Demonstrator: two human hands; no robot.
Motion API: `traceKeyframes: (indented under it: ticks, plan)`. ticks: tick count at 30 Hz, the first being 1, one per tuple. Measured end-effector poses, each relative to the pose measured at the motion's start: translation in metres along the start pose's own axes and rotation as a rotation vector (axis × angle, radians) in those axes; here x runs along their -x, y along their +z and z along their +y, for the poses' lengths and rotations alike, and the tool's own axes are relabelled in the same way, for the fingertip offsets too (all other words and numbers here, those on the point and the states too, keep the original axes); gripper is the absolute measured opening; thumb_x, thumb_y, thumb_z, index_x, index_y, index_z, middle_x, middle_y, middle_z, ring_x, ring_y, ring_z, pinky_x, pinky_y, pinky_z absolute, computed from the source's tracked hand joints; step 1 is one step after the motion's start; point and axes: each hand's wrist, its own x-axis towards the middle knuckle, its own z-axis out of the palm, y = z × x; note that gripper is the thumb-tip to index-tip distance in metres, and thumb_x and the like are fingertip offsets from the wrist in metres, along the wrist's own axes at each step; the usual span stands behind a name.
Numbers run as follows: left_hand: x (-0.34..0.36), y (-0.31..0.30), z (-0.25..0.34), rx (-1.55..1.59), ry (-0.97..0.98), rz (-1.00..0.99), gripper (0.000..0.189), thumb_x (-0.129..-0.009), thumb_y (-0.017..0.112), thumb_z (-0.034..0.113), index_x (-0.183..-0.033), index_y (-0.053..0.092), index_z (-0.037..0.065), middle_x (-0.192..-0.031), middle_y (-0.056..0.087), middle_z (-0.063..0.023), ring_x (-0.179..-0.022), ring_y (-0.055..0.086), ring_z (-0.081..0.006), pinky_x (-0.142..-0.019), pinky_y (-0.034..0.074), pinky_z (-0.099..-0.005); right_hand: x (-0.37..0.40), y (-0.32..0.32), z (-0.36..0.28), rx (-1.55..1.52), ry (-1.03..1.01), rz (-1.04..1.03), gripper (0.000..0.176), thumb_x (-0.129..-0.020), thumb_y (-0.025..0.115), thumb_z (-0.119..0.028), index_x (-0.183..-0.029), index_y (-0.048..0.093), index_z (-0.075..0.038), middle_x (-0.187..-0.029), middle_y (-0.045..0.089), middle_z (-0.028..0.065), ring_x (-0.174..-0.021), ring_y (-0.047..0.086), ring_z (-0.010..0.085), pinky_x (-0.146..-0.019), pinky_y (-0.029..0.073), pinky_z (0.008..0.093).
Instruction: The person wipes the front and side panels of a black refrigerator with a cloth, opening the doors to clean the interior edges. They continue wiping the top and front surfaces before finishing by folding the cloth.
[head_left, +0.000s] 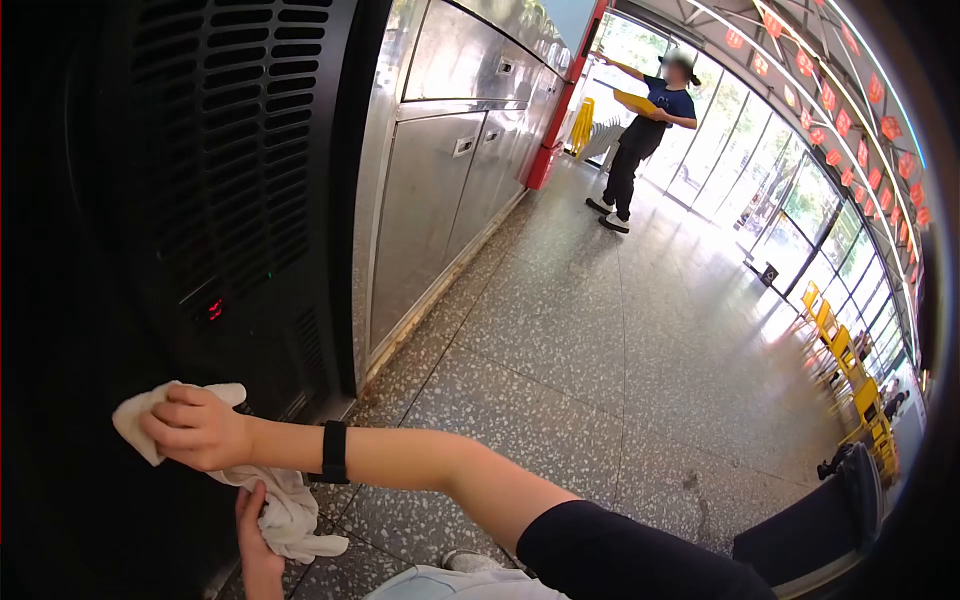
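My right hand [200, 430], on the arm with a black wristband [335, 452], is closed on a white cloth [135, 425] and presses it against the lower part of a black appliance [230, 350]. Just below it, my left hand [256, 530] holds a bunched, hanging part of white cloth [290, 515], its thumb along the near side and its other fingers mostly hidden. Whether both hands hold one cloth or two is unclear. Above the hands, the appliance has a slotted vent [265, 130] and a small red display [215, 309].
Metal cabinets [425, 200] stand beside the appliance on a speckled floor [560, 330]. Farther off, a person [650, 125] stands holding a yellow object [636, 103]. Yellow chairs [865, 400] line the right, near a dark bin-like object [815, 520]. Glass doors stand behind.
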Motion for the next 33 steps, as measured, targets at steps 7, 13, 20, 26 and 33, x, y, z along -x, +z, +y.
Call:
traceKeyframes:
  ticks: [7,13,20,26,33]
  plan:
    - [-0.008,-0.03,-0.039,-0.117,-0.114,-0.027,0.036,-0.087,0.054,0.018,-0.12,0.046,0.008,-0.105,0.056,-0.0043,-0.096,0.057,-0.0175,-0.082,0.047,-0.0321,0.093,-0.022,-0.04,-0.236,-0.059,-0.333,0.012,-0.057,0.062,-0.013,-0.064,0.059,-0.004,-0.096,0.055,0.0102,-0.079,0.052,0.0235,-0.075,0.044,0.0379]
    - [0.006,-0.025,-0.044,-0.135,-0.139,0.019,0.035,-0.086,0.056,0.017,-0.118,0.048,0.007,-0.101,0.057,-0.0048,-0.093,0.057,-0.0183,-0.08,0.048,-0.0327,0.05,-0.037,-0.039,-0.185,0.066,-0.346,0.018,-0.05,0.055,-0.012,-0.063,0.053,0.0,-0.096,0.052,0.0178,-0.08,0.051,0.0285,-0.071,0.041,0.0412]
    - [0.005,0.002,-0.002,0.006,0.047,0.045,0.032,-0.083,0.061,0.016,-0.111,0.051,0.004,-0.099,0.057,-0.0058,-0.093,0.056,-0.0174,-0.081,0.046,-0.0318,-0.02,-0.009,-0.014,0.093,0.229,-0.114,0.023,-0.051,0.06,-0.008,-0.069,0.053,0.006,-0.103,0.049,0.0248,-0.088,0.053,0.0328,-0.08,0.042,0.0487]
    - [-0.005,-0.037,-0.035,-0.003,-0.078,0.039,0.03,-0.085,0.059,0.016,-0.112,0.052,0.006,-0.103,0.057,-0.0057,-0.094,0.056,-0.0173,-0.08,0.047,-0.0319,0.067,0.009,-0.051,-0.078,0.011,-0.18,0.01,-0.06,0.063,-0.009,-0.067,0.058,-0.003,-0.099,0.054,0.0138,-0.085,0.054,0.0254,-0.08,0.045,0.0411]
    - [0.003,-0.054,-0.085,-0.079,-0.262,0.121,0.031,-0.083,0.061,0.015,-0.112,0.052,0.008,-0.104,0.06,-0.0078,-0.093,0.06,-0.0207,-0.078,0.05,-0.0347,0.126,-0.012,-0.098,-0.479,0.513,-1.089,0.007,-0.065,0.058,-0.016,-0.064,0.061,-0.009,-0.076,0.057,0.0082,-0.077,0.058,0.0252,-0.081,0.043,0.0394]
